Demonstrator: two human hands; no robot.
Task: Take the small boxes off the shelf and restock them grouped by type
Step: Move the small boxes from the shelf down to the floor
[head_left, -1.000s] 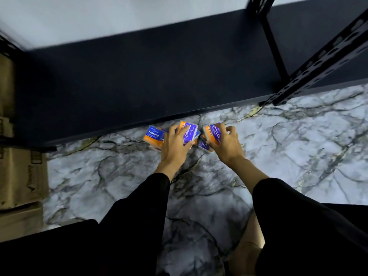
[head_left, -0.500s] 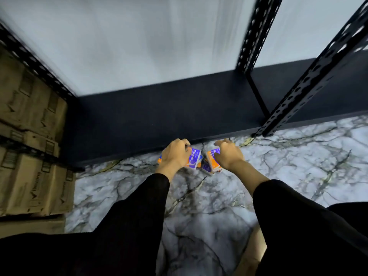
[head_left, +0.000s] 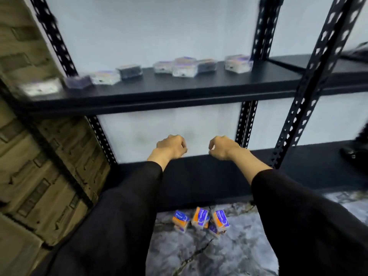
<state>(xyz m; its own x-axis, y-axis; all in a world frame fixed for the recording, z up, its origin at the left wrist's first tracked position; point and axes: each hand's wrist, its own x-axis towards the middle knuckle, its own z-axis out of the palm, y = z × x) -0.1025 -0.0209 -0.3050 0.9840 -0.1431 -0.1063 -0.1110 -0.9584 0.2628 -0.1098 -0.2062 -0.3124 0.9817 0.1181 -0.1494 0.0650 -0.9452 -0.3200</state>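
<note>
Several small orange-and-blue boxes (head_left: 200, 219) lie in a loose cluster on the marble floor (head_left: 209, 255), just in front of the bottom shelf (head_left: 199, 176). On the black shelf above (head_left: 179, 90) stands a blurred row of several small clear and dark boxes (head_left: 184, 69). My left hand (head_left: 171, 147) and my right hand (head_left: 223, 147) hang in the air side by side between the two shelves. The fingers of both are curled, and neither hand holds anything. Both hands are well above the floor boxes and below the shelf row.
Stacked cardboard cartons (head_left: 39, 156) fill the left side. Black perforated uprights (head_left: 298, 96) frame the rack, with a white wall behind. A dark object (head_left: 354, 152) sits at the right edge of the bottom shelf.
Both hands let go of the orange-and-blue boxes on the floor and rose empty. My view tilted up, bringing the upper shelf and its boxes into sight.
</note>
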